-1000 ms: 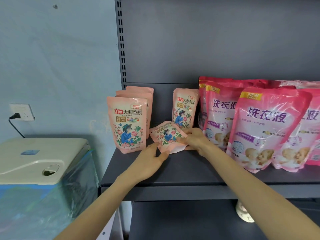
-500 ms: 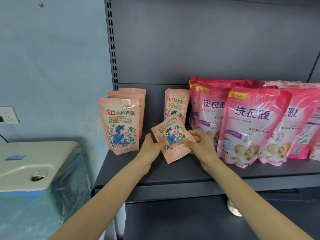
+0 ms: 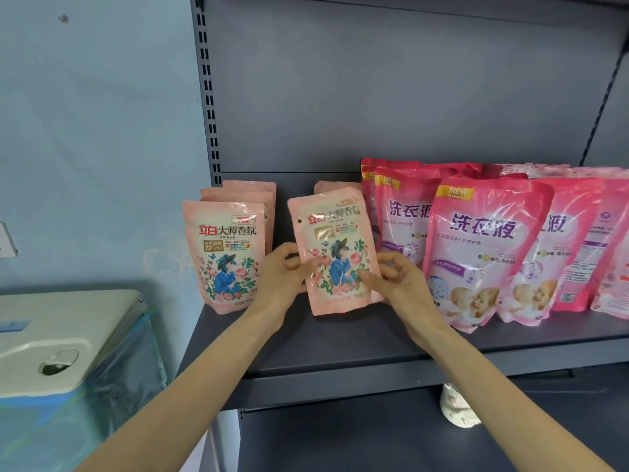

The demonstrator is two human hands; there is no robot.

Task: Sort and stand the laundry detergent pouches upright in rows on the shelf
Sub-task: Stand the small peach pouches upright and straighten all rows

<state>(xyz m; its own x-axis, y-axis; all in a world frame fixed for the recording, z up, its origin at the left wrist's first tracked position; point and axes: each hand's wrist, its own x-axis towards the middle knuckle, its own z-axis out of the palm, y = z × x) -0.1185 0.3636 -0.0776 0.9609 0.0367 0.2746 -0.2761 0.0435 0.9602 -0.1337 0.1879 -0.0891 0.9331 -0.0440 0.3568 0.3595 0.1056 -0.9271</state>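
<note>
peach pouch [image 3: 335, 253] up front: pale pink, red logo w/ dark chinese text, blue-dressed figure in roses, small hole near top-left corner. long axis near vertical, top leaning slightly left, print facing cam, bottom edge at the shelf [image 3: 340, 345] deck. left hand [image 3: 284, 275] pinches its left edge, thumb on front; right hand [image 3: 396, 279] grips right edge, fingers curled. left: row of same peach pouches [image 3: 226, 257] upright. right: bigger pink pouches [image 3: 483, 253] standing in rows.
</note>
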